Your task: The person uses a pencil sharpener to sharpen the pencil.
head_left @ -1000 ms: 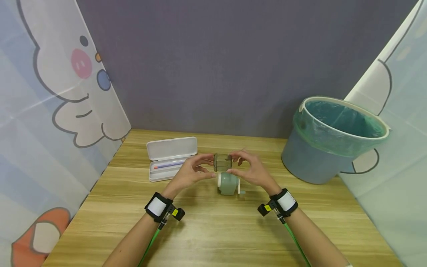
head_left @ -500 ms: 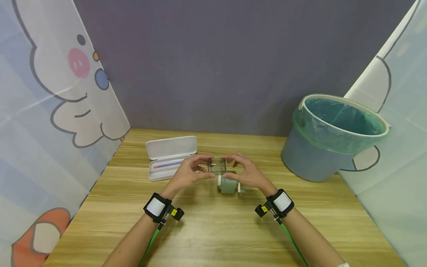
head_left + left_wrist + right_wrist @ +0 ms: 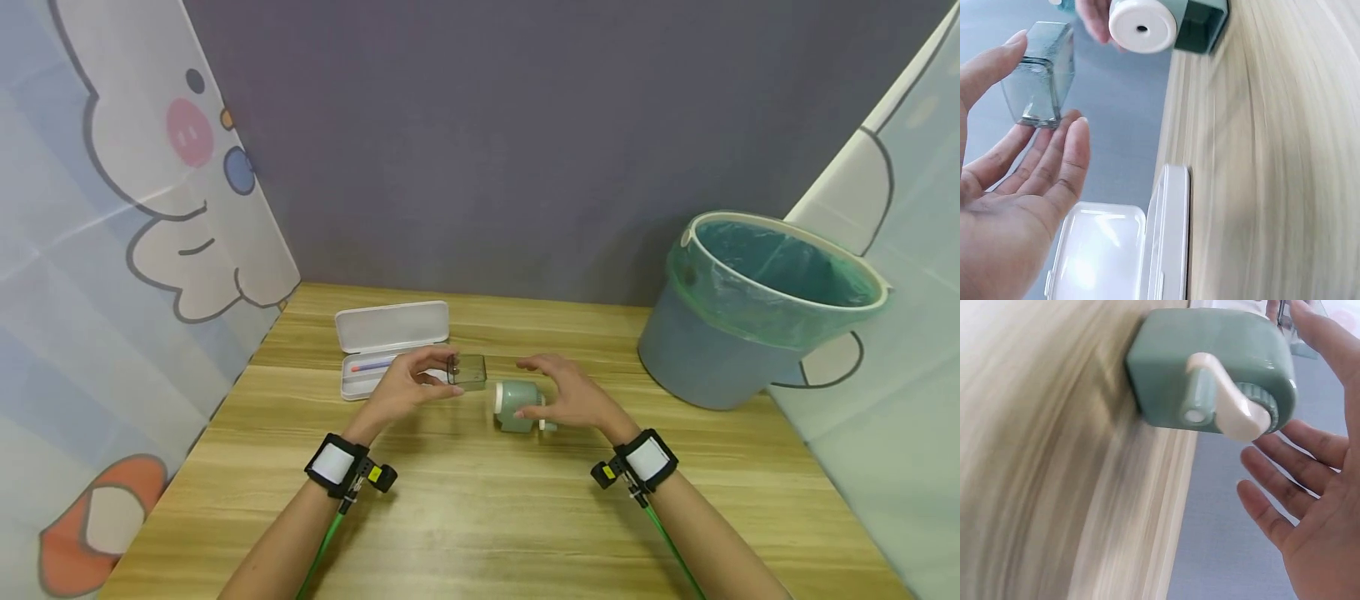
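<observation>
Between thumb and fingertips my left hand [image 3: 408, 383] pinches a clear smoky shavings drawer [image 3: 468, 372], held above the table; the left wrist view shows the same see-through drawer [image 3: 1040, 75] up close. Just right of it a green crank pencil sharpener [image 3: 517, 406] stands on the table. Its white front with a small dark hole [image 3: 1142, 29] and an open slot beside it show in the left wrist view. My right hand [image 3: 573, 396] spreads loosely around the sharpener's crank side, fingers relaxed and holding nothing. The white crank [image 3: 1229, 403] is plain in the right wrist view.
A white pencil case [image 3: 393, 327] lies with its lid up behind the left hand, a purple pencil [image 3: 371, 365] inside. At the back right stands a grey-blue bin [image 3: 697, 342] with a green liner. A dark grey panel [image 3: 480, 150] rises behind the table.
Both hands were on the drawer above the sharpener. The right hand has let go and moved right beside the sharpener, while the left has carried the drawer leftward.
</observation>
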A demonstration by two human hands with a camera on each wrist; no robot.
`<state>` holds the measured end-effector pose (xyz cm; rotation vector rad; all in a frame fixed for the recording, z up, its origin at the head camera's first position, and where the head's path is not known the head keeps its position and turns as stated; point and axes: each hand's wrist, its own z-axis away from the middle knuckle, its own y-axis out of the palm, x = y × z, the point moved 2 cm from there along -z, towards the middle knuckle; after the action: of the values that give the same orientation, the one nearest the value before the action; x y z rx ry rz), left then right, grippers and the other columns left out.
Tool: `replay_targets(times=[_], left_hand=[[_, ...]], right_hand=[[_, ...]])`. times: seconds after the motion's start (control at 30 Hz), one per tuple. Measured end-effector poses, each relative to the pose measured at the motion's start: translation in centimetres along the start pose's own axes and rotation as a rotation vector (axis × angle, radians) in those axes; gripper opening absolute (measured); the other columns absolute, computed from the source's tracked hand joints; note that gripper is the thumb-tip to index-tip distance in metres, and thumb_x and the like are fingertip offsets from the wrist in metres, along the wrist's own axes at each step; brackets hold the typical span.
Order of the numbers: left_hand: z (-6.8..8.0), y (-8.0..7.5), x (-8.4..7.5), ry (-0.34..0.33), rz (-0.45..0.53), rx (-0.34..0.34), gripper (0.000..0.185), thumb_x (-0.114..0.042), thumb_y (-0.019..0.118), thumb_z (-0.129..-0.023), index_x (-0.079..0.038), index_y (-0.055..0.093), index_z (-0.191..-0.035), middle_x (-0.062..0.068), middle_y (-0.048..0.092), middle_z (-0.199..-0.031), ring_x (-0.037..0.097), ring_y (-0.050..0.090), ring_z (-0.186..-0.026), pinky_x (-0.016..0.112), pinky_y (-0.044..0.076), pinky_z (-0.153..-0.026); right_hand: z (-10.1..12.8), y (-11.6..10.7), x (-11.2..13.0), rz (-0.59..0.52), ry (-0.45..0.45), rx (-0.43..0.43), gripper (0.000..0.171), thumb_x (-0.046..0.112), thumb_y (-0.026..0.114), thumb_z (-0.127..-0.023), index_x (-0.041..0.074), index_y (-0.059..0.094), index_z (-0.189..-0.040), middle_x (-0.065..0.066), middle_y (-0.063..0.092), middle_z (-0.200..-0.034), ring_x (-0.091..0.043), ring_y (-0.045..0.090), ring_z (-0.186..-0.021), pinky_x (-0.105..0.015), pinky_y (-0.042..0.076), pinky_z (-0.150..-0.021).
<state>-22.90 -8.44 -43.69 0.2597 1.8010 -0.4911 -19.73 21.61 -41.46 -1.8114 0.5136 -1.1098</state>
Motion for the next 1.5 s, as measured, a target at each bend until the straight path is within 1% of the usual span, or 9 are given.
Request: replay_targets(times=[0.1, 0.23, 0.4, 0.63, 0.87, 1.0, 1.2, 1.37, 1.5], left_hand=[[0.3, -0.3, 0.4, -0.043, -0.029, 0.003, 0.058, -0.015, 0.088, -0.081, -0.009, 0.065, -0.133, 0.017, 0.068, -0.127, 0.031, 0.066, -0.116, 0.035, 0.058, -0.092], [0.6, -0.4, 0.8, -0.083, -0.049, 0.014, 0.058, -0.015, 0.088, -0.080, -0.005, 0.065, -0.132, 0.018, 0.070, -0.126, 0.033, 0.067, -0.116, 0.039, 0.057, -0.092], [0.6, -0.5, 1.0, -0.073, -0.047, 0.031, 0.058, -0.013, 0.088, -0.081, -0.001, 0.064, -0.132, 0.022, 0.069, -0.126, 0.035, 0.067, -0.116, 0.043, 0.057, -0.092], [0.5, -0.3, 1.0, -0.065, -0.042, 0.042, 0.057, -0.012, 0.088, -0.081, 0.002, 0.064, -0.131, 0.025, 0.068, -0.126, 0.035, 0.067, -0.116, 0.039, 0.058, -0.091], [0.5, 0.0, 0.9, -0.077, -0.048, 0.054, 0.059, -0.017, 0.088, -0.081, -0.003, 0.064, -0.133, 0.024, 0.067, -0.128, 0.032, 0.067, -0.116, 0.033, 0.058, -0.090], [0.4, -0.1, 0.6, -0.088, -0.043, 0.047, 0.060, -0.022, 0.089, -0.081, -0.003, 0.064, -0.132, 0.021, 0.068, -0.128, 0.030, 0.067, -0.116, 0.032, 0.058, -0.091], [-0.1, 0.3, 0.0, -0.081, -0.015, 0.049, 0.061, -0.025, 0.089, -0.080, -0.006, 0.064, -0.133, 0.017, 0.069, -0.127, 0.030, 0.067, -0.117, 0.031, 0.057, -0.091], [-0.4, 1.0, -0.6, -0.081, 0.008, 0.060, 0.062, -0.024, 0.088, -0.082, -0.005, 0.063, -0.135, 0.020, 0.067, -0.131, 0.029, 0.066, -0.119, 0.033, 0.057, -0.095], [-0.6, 1.8, -0.9, -0.090, 0.015, 0.065, 0.062, -0.024, 0.088, -0.082, -0.006, 0.063, -0.135, 0.018, 0.067, -0.131, 0.027, 0.065, -0.119, 0.034, 0.056, -0.096]], right_hand=[[0.4, 0.5, -0.2, 0.036, 0.001, 0.019, 0.083, 0.057, 0.084, -0.078, 0.014, 0.058, -0.144, -0.006, 0.064, -0.139, -0.027, 0.060, -0.127, -0.053, 0.049, -0.106], [0.7, 1.2, -0.3, 0.039, 0.008, 0.026, 0.078, 0.055, 0.085, -0.078, 0.013, 0.061, -0.140, -0.006, 0.066, -0.135, -0.024, 0.063, -0.121, -0.048, 0.053, -0.099], [0.9, 1.7, -0.6, 0.024, 0.027, 0.008, 0.070, 0.051, 0.084, -0.081, 0.015, 0.062, -0.137, -0.004, 0.068, -0.128, -0.017, 0.065, -0.107, -0.037, 0.055, -0.086], [0.8, 2.2, -0.7, -0.016, 0.063, 0.029, 0.076, 0.047, 0.086, -0.081, 0.011, 0.059, -0.142, -0.007, 0.068, -0.132, -0.017, 0.065, -0.107, -0.036, 0.055, -0.086], [1.0, 2.3, -1.0, -0.047, 0.103, -0.004, 0.073, 0.051, 0.084, -0.081, 0.014, 0.061, -0.139, -0.002, 0.070, -0.123, -0.014, 0.065, -0.099, -0.029, 0.054, -0.079], [1.2, 1.6, -1.1, -0.108, 0.156, -0.064, 0.072, 0.052, 0.084, -0.081, 0.017, 0.060, -0.140, -0.001, 0.070, -0.121, -0.019, 0.066, -0.103, -0.035, 0.055, -0.080], [1.9, 0.1, -1.5, -0.284, 0.182, -0.159, 0.065, 0.038, 0.084, -0.086, 0.017, 0.058, -0.141, -0.007, 0.067, -0.131, -0.030, 0.065, -0.118, -0.053, 0.054, -0.096], [2.2, -0.2, -1.8, -0.436, 0.200, -0.183, 0.061, 0.029, 0.081, -0.089, 0.019, 0.056, -0.143, -0.010, 0.064, -0.135, -0.032, 0.063, -0.123, -0.055, 0.050, -0.103], [2.3, -0.3, -1.7, -0.471, 0.150, -0.184, 0.058, 0.021, 0.081, -0.090, 0.016, 0.056, -0.143, -0.010, 0.063, -0.135, -0.029, 0.064, -0.121, -0.054, 0.050, -0.103]])
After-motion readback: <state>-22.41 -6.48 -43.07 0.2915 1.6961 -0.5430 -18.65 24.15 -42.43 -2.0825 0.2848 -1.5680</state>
